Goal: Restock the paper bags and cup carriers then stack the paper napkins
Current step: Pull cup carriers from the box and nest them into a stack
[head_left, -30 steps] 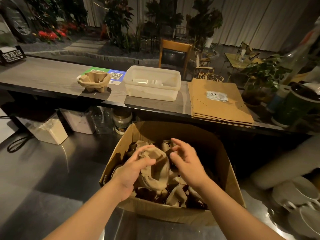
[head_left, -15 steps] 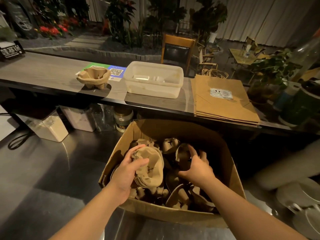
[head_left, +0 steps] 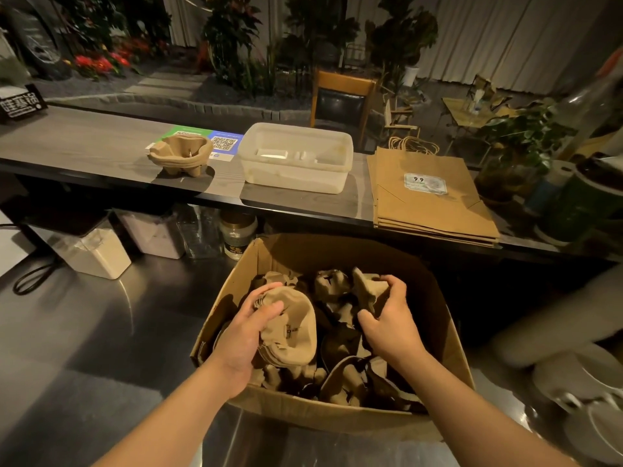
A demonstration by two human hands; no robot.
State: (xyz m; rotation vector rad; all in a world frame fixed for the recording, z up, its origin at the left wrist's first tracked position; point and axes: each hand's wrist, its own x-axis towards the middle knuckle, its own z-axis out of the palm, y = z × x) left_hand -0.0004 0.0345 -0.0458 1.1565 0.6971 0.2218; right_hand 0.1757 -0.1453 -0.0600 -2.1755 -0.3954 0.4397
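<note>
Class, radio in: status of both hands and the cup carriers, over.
Left hand grips a stack of cup carriers in the cardboard box. Right hand grips another carrier. Counter stack waiting. Nothing in the way.

At lower centre, both hands reach into a cardboard box [head_left: 350,421] of cup carriers: the left hand [head_left: 246,335] grips a nested stack [head_left: 293,332], the right hand [head_left: 391,325] grips another carrier [head_left: 371,288]. Paper bags [head_left: 428,193] lie on the counter [head_left: 84,146] at upper right.
</note>
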